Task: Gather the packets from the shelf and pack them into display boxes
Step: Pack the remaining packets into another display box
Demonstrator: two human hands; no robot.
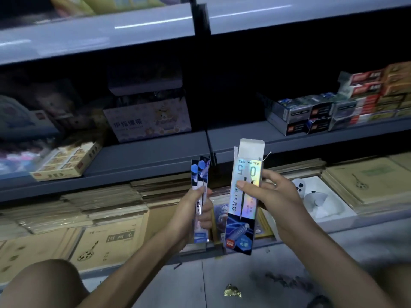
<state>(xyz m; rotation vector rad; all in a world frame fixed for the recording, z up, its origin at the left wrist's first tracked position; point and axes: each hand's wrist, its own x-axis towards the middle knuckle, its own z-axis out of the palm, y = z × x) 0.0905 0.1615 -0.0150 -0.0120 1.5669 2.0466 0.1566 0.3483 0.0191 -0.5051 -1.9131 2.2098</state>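
Note:
My right hand (278,196) grips a tall holographic gel-ink refill display box (243,201), held upright with its top flap open; my thumb lies across its front. My left hand (195,210) grips two slim blue-and-silver refill packets (200,174), held upright just left of the box and apart from it. Both hands are in front of the grey middle shelf (144,156).
On the middle shelf stand a pastel carton (149,121), a yellow tray of small boxes (66,161) at left and stacked small boxes (333,107) at right. The bottom shelf holds brown paper pads (106,241) and white controllers (311,194). A foil scrap (232,293) lies on the floor.

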